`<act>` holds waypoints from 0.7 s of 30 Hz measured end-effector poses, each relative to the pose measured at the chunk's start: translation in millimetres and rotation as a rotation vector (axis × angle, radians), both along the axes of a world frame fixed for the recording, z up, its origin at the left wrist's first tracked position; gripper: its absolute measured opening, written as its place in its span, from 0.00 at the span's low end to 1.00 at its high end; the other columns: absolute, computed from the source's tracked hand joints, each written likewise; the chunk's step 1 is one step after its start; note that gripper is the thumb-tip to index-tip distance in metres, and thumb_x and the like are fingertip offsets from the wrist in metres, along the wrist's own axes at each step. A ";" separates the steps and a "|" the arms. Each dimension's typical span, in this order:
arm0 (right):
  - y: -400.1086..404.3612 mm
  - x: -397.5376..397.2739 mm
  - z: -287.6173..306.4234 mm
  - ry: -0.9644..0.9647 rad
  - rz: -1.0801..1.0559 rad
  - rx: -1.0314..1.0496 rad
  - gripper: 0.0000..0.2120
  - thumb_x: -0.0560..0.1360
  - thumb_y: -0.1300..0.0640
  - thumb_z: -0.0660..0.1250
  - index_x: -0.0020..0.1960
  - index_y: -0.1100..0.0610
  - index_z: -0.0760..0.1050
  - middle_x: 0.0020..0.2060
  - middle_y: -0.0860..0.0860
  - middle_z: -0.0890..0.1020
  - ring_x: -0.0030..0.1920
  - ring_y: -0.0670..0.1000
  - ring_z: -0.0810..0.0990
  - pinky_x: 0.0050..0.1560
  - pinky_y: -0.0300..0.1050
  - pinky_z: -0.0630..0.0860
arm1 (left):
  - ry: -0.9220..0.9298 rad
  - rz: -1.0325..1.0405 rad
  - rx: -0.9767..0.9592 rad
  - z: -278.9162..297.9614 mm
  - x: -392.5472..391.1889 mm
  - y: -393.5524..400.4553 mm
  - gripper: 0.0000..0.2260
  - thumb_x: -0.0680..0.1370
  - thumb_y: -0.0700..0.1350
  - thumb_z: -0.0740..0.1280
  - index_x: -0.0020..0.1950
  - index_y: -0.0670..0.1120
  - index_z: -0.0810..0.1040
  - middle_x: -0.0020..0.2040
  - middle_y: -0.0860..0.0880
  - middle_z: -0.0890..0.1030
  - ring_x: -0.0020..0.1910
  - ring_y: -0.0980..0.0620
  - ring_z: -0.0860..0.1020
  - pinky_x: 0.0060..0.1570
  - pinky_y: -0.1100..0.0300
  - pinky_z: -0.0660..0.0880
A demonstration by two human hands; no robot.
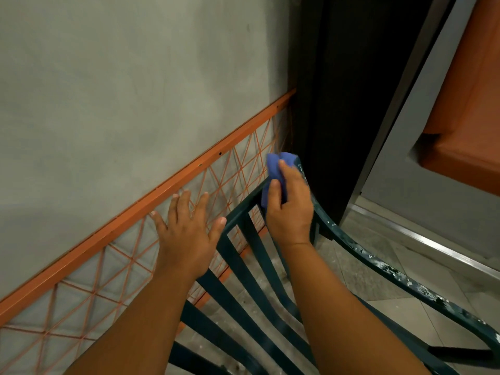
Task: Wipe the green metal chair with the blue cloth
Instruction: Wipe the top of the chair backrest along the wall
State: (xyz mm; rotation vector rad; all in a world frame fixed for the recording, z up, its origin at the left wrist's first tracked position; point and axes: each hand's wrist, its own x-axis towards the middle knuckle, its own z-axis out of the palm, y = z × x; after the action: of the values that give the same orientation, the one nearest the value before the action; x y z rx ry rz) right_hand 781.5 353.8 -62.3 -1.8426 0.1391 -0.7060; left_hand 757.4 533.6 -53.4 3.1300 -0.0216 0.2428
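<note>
While the right hand clutches the blue cloth in curled fingers and presses it over the far top corner of the green metal chair, the left hand is spread wide with straight fingers, its thumb at or just beside the chair's top rail; whether the palm touches anything cannot be told. The chair stands near the middle of the view, its slatted back running from the near lower edge up to the cloth. To do this step well, the cloth should probably stay wrapped round the rail so that top and sides are cleaned in one pass, with the other hand steadying the frame against sliding. White specks (dust or chipped paint, not clear which) dot the curved armrest on the right, which likely needs firmer rubbing. An orange lattice railing runs just behind the chair along the grey wall, leaving little room for fingers at the back. A dark doorway lies to the far right.
</note>
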 end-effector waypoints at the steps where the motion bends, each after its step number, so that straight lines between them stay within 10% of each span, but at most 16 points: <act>1: 4.9 3.3 -4.8 0.016 0.111 -0.124 0.18 0.80 0.55 0.62 0.69 0.50 0.71 0.69 0.47 0.70 0.70 0.46 0.64 0.69 0.39 0.61 | 0.009 0.006 -0.008 0.6 -0.3 0.1 0.33 0.76 0.68 0.38 0.77 0.54 0.52 0.78 0.43 0.52 0.77 0.42 0.48 0.70 0.36 0.44; 7: -14.4 32.8 -22.1 0.120 0.291 -0.562 0.16 0.81 0.49 0.57 0.66 0.46 0.73 0.72 0.49 0.68 0.75 0.52 0.57 0.74 0.64 0.49 | 0.003 0.024 -0.013 1.8 -0.4 -2.0 0.32 0.76 0.67 0.43 0.77 0.54 0.53 0.77 0.43 0.54 0.76 0.42 0.50 0.70 0.35 0.45; 10: -11.1 48.3 -4.6 0.237 0.242 -0.556 0.15 0.82 0.51 0.55 0.66 0.49 0.74 0.71 0.49 0.70 0.74 0.52 0.59 0.75 0.61 0.42 | 0.000 0.019 0.025 -0.2 0.8 -1.5 0.33 0.76 0.68 0.40 0.77 0.54 0.55 0.77 0.42 0.56 0.76 0.40 0.53 0.69 0.33 0.47; 21: -13.8 14.3 -10.4 0.199 0.183 -0.237 0.20 0.77 0.57 0.67 0.68 0.54 0.71 0.70 0.53 0.68 0.69 0.50 0.66 0.69 0.42 0.62 | 0.002 -0.194 -0.029 25.4 39.8 -46.5 0.27 0.80 0.57 0.48 0.77 0.55 0.43 0.78 0.47 0.45 0.76 0.47 0.39 0.71 0.37 0.38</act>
State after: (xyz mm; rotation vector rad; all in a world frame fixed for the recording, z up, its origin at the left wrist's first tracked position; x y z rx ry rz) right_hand 795.9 340.0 -72.7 -2.1200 0.0153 -0.4247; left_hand 797.2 487.1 -27.9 3.0705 -0.3170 0.2360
